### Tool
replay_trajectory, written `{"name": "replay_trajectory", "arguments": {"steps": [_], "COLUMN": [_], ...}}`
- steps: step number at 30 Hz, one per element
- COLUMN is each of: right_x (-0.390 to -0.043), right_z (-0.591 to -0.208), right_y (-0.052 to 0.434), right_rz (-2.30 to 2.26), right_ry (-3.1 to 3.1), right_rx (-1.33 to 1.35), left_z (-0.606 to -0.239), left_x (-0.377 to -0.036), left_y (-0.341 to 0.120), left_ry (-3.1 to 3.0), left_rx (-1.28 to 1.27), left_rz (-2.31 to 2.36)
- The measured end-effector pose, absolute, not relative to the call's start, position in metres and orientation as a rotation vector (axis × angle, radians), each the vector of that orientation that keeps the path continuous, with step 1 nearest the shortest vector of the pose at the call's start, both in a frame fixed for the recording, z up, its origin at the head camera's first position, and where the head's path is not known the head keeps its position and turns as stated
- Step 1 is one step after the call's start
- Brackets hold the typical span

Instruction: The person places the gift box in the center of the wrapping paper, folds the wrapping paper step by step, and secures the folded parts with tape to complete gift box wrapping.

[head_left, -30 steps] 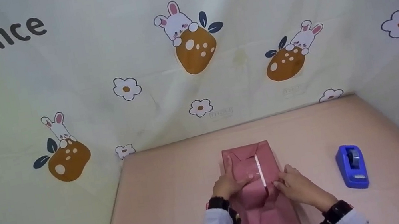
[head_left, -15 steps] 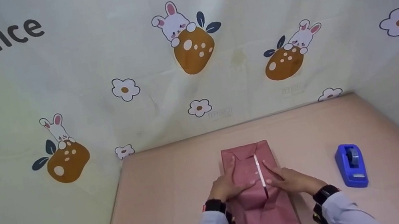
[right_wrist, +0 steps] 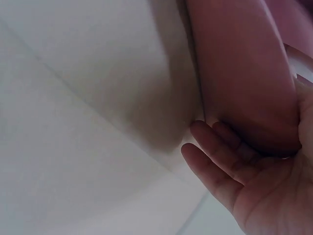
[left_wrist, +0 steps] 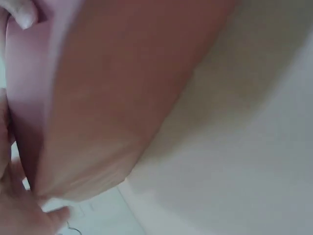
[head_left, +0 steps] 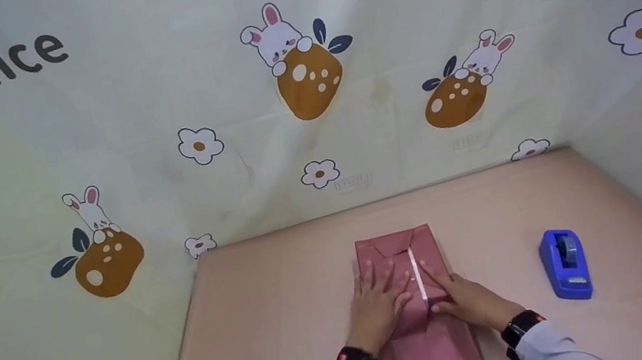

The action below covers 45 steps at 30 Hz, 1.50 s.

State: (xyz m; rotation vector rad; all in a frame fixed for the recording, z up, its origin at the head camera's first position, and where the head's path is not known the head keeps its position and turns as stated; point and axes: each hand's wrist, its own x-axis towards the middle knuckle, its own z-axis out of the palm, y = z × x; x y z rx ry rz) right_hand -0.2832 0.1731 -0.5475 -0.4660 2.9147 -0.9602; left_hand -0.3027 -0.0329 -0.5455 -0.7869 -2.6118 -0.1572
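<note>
My left hand and right hand, fingers spread flat, press the wrapped pink box at table centre; far end folded, near flap unsealed; tape dispenser at three o'clock.

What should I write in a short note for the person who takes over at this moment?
Left hand: flat, fingers spread, pressing on top of the pink wrapped box.
Right hand: fingers straight along the box's right side, beside the tape strip.
Blue tape dispenser: on the table, right of the box.
Done: top seam is taped.
Left: the near end looks unfolded.
</note>
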Motion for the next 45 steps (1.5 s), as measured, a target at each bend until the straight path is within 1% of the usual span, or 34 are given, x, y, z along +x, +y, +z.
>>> {"name": "replay_trajectory", "arguments": {"steps": [2, 6, 12, 15, 23, 34, 39, 45], "right_x": [-0.283, -0.282, -0.278, -0.276, -0.270, -0.264, -0.262, -0.259], "right_z": [-0.549, -0.551, -0.554, -0.555, -0.557, -0.566, -0.570, -0.571], "right_y": [0.173, 0.173, 0.171, 0.168, 0.160, 0.156, 0.152, 0.149], "right_rz": [-0.939, -0.919, -0.880, -0.852, -0.797, -0.585, -0.522, -0.591], "right_ry": [2.934, 2.971, 3.033, 3.077, 3.153, 3.365, 3.432, 3.377], "right_rx": [-0.466, -0.464, -0.406, -0.365, -0.265, -0.238, -0.171, -0.071], "left_z": [-0.548, -0.558, -0.566, -0.566, -0.569, -0.569, -0.568, -0.568], "left_x": [-0.300, -0.298, -0.296, -0.294, -0.292, -0.288, -0.285, -0.279], "left_y": [-0.033, -0.034, -0.033, -0.032, -0.029, -0.022, -0.016, -0.010], "left_ry": [-2.577, -2.504, -2.461, -2.504, -2.539, -2.627, -2.717, -2.757], "left_rx": [-0.846, -0.895, -0.858, -0.833, -0.741, -0.611, -0.531, -0.436], "left_rz": [-0.129, -0.253, -0.491, -0.509, -0.251, 0.080, 0.144, 0.167]}}
